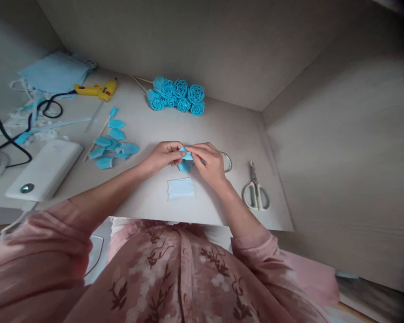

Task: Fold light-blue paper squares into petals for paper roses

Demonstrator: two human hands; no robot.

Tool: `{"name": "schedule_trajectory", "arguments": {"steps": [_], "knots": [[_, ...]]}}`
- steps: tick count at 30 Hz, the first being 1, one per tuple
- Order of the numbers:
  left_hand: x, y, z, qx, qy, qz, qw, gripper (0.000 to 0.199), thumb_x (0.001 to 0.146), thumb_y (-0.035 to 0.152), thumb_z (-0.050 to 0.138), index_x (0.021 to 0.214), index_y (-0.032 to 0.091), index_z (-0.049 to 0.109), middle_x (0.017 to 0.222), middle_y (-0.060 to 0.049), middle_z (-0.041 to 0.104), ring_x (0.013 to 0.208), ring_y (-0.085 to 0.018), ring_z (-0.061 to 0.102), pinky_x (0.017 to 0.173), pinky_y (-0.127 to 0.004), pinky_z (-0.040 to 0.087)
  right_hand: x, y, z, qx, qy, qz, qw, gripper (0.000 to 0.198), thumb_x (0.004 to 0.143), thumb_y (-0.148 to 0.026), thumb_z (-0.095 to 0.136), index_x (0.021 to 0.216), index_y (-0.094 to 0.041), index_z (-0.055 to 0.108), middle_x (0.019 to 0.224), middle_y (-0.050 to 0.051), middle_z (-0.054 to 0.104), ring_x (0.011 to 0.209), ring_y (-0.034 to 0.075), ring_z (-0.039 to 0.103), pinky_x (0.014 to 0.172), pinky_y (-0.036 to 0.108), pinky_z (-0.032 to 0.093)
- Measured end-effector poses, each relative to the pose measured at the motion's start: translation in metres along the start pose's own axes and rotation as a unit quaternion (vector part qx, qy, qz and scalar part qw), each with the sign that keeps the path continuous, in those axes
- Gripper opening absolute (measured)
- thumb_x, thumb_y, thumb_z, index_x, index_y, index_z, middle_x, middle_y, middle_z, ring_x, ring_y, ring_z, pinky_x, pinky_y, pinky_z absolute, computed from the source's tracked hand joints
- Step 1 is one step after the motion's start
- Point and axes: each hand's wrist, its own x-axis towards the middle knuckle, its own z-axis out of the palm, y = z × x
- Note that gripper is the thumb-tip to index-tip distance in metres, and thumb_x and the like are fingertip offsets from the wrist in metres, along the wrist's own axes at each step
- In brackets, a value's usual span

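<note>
Small blue piece [187, 156] lies between hands, over table [148, 197]; left hand's [168, 154] fingers pinch left side, right hand's [209, 162] pinch right; neither hand clearly nearer; long axis hidden by fingers; pale rectangle [181, 188] lies just bodyward.

I grip a matt, cloth-like blue piece [188, 156]; the scissors [254, 180] pair metal blades with smooth, plastic-looking handles (the glue gun [96, 91] looks plastic too).
</note>
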Motion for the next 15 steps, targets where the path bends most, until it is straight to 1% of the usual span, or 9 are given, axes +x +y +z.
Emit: {"name": "schedule_trajectory", "arguments": {"steps": [3,5,7,9,11,12,15], "knots": [[0.001,0.001,0.0,-0.011,0.005,0.008,1.0,0.023,0.073,0.036,0.07,0.069,0.016,0.059,0.054,0.003,0.054,0.049,-0.007,0.047,0.048,-0.019,0.036,0.001,-0.003,-0.002,0.067,0.008,0.039,0.997,0.028,0.097,-0.022,0.049,0.107,-0.027,0.074,0.104,0.004,0.076,0.099,0.017,0.068,0.09,0.036,0.054],[0.001,0.001,0.0,-0.013,0.004,0.009,1.0,0.024,0.072,0.037,0.07,0.07,0.016,0.059,0.054,0.003,0.054,0.049,-0.007,0.047,0.048,-0.019,0.036,0.001,-0.004,-0.003,0.117,0.011,0.098,0.988,0.027,0.098,-0.028,0.049,0.111,-0.026,0.072,0.106,0.005,0.076,0.099,0.017,0.069,0.09,0.035,0.055],[0.001,0.001,0.0,-0.01,0.008,0.009,1.0,0.025,0.072,0.038,0.07,0.071,0.016,0.06,0.055,0.003,0.054,0.049,-0.007,0.047,0.048,-0.019,0.036,0.001,-0.003,-0.003,0.173,0.008,0.17,0.97,0.03,0.098,-0.038,0.05,0.117,-0.025,0.068,0.106,0.006,0.075,0.095,0.017,0.069,0.087,0.033,0.056],[0.001,0.001,0.0,-0.001,0.019,0.009,1.0,0.026,0.072,0.039,0.07,0.072,0.016,0.059,0.055,0.003,0.055,0.049,-0.007,0.047,0.048,-0.019,0.036,0.0,-0.001,-0.002,0.229,-0.002,0.215,0.949,0.038,0.095,-0.046,0.054,0.123,-0.023,0.065,0.102,0.006,0.073,0.089,0.016,0.069,0.08,0.031,0.057],[0.001,0.001,0.001,0.017,0.028,0.011,0.999,0.026,0.073,0.039,0.069,0.071,0.016,0.058,0.055,0.003,0.054,0.049,-0.007,0.046,0.048,-0.019,0.036,0.0,0.002,0.002,0.268,-0.02,0.228,0.936,0.045,0.091,-0.049,0.06,0.126,-0.022,0.062,0.098,0.006,0.071,0.086,0.015,0.067,0.076,0.029,0.057],[0.001,0.001,0.001,0.027,0.031,0.013,0.999,0.026,0.073,0.039,0.069,0.07,0.016,0.057,0.055,0.004,0.053,0.049,-0.007,0.045,0.048,-0.019,0.035,-0.001,0.003,0.003,0.276,-0.028,0.228,0.933,0.047,0.088,-0.049,0.063,0.127,-0.022,0.062,0.097,0.005,0.069,0.085,0.015,0.066,0.074,0.028,0.057],[0.001,0.002,0.003,0.053,0.034,0.021,0.998,0.026,0.073,0.038,0.068,0.067,0.016,0.056,0.053,0.005,0.05,0.049,-0.006,0.043,0.048,-0.019,0.034,-0.002,0.006,0.007,0.26,-0.04,0.218,0.94,0.049,0.086,-0.046,0.066,0.129,-0.023,0.06,0.097,0.004,0.066,0.086,0.014,0.064,0.075,0.028,0.056]]}}
